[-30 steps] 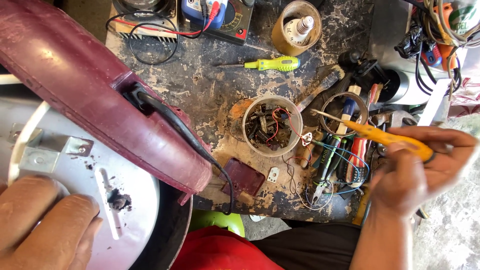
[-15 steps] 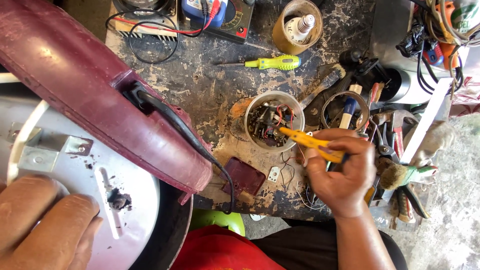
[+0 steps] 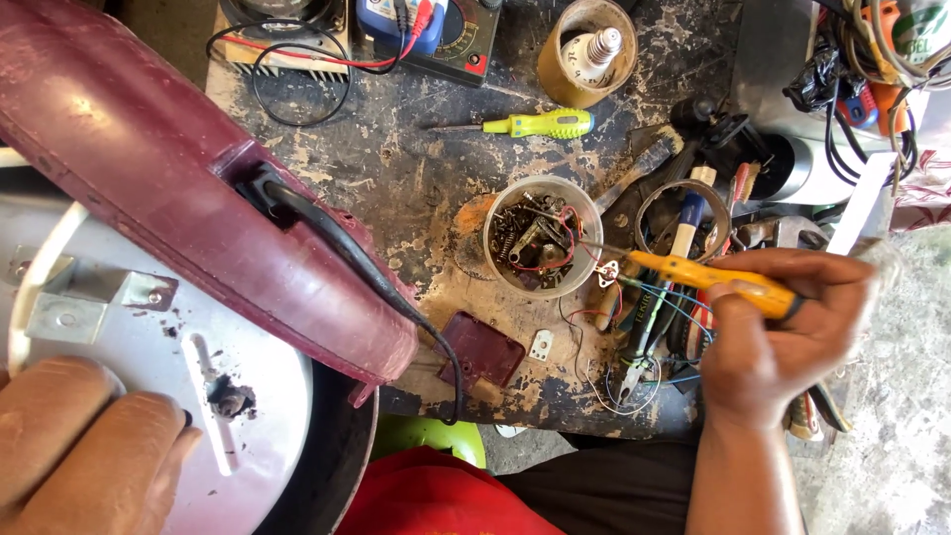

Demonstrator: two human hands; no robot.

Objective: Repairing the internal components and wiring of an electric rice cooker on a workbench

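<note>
Top edge, middle of the bench: a dark multimeter (image 3: 458, 28) with a round dial, red and black leads plugged in, its screen cut off by the frame. Beside it, a blue box-shaped thing (image 3: 388, 20). Far top right, a green-and-white label (image 3: 926, 30) on a container, half hidden by cables

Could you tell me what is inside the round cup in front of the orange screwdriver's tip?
The cup holds a tangle of small metal screws, springs and red wire; whatever lies beneath that heap is hidden.
</note>
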